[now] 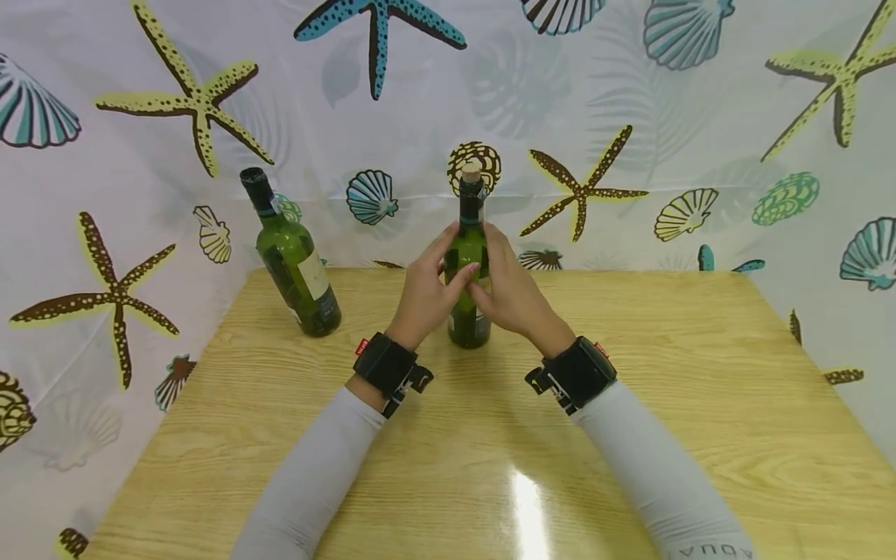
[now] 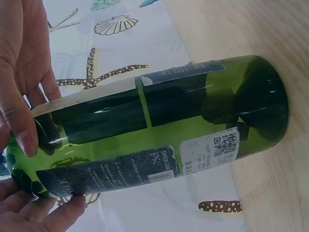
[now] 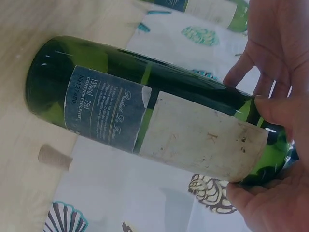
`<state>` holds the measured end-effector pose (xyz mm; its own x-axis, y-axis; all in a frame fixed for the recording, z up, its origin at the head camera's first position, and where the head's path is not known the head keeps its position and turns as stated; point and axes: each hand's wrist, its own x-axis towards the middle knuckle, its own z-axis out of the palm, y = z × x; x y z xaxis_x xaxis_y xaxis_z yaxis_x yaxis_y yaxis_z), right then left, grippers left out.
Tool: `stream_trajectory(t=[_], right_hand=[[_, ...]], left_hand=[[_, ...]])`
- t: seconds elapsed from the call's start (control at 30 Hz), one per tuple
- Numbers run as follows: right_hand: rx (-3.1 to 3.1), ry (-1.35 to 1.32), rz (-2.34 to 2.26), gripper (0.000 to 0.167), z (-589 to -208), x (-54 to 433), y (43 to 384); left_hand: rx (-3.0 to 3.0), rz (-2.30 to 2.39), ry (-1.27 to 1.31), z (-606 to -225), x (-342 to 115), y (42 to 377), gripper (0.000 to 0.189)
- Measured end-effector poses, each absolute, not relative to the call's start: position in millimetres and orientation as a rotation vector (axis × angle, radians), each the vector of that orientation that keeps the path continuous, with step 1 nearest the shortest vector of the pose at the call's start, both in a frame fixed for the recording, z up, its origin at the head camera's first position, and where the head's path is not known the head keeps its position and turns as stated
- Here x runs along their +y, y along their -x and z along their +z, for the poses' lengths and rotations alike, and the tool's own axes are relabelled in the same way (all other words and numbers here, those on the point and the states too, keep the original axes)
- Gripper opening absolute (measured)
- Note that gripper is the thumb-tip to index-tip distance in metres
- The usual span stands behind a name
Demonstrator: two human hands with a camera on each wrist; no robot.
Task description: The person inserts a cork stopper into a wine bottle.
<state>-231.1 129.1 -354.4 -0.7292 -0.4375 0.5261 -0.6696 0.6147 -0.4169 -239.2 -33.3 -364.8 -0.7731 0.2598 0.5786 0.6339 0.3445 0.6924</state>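
A green glass wine bottle (image 1: 467,253) stands upright near the back of the table, with a cork (image 1: 471,169) in its mouth. My left hand (image 1: 425,292) grips its upper body from the left, and my right hand (image 1: 514,292) grips it from the right. The thumbs meet across the front of the glass. Dark and pale labels (image 3: 203,135) show on the bottle in the right wrist view. Whether its base touches the wood cannot be told. Behind it, the right wrist view shows a loose cork (image 3: 54,157) on the table, hidden in the head view.
To the left, a second green wine bottle (image 1: 297,264) with a dark neck stands on the wooden table (image 1: 630,435). A white cloth (image 1: 420,124) printed with starfish and shells hangs along the back and sides. Light glares off the front of the tabletop.
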Motion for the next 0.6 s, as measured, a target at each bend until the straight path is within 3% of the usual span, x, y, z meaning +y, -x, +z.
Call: stream_trajectory(t=[0.6], right_hand=[[-2.795, -0.699, 0.811, 0.082, -335, 132, 297]], left_hand=[[-2.397, -1.378, 0.649, -354, -25, 304, 0.062]])
